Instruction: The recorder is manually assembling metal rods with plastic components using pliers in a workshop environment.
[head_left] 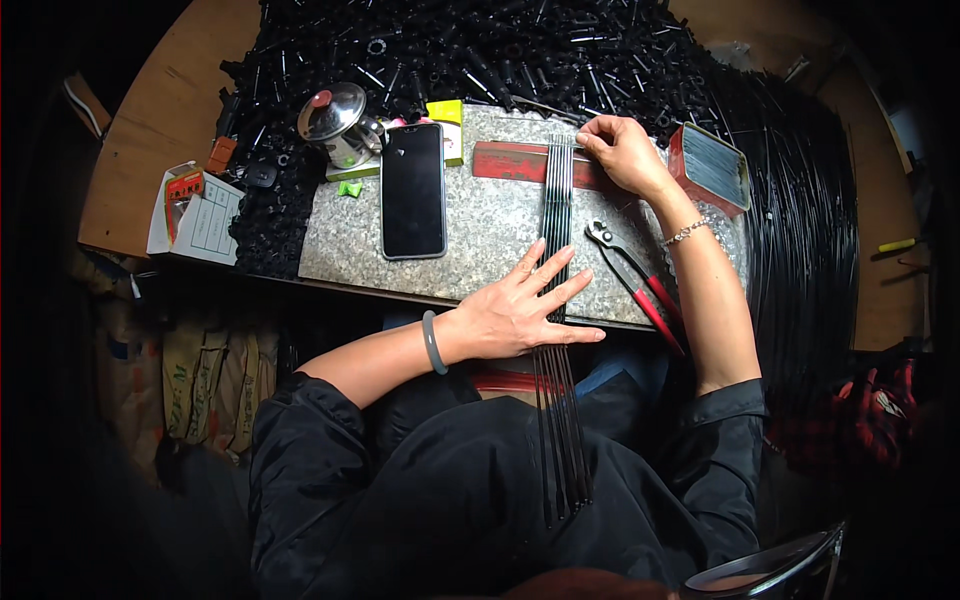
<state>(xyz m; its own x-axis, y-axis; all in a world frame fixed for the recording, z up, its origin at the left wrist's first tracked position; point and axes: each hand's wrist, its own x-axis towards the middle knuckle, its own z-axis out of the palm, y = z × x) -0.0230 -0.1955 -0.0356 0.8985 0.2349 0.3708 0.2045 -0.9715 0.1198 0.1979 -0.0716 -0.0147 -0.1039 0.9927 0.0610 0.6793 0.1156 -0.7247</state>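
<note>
As viewed from above, noted left hand [510, 312] spread open, palm down, over black rods [557, 215], presumably to keep them parallel across red bar [510, 160] and stone tabletop [490, 220]. Noted right hand [625, 155] with fingertips closed near the rods' far ends, apparently for fine control; unable to tell any piece gripped. Found pliers [645, 303] alongside, seemingly for ready reach.

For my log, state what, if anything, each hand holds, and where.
The left hand lies open across the rods midway, gripping nothing. By the far ends, the right hand has fingers together; whether on a rod is unclear.
</note>
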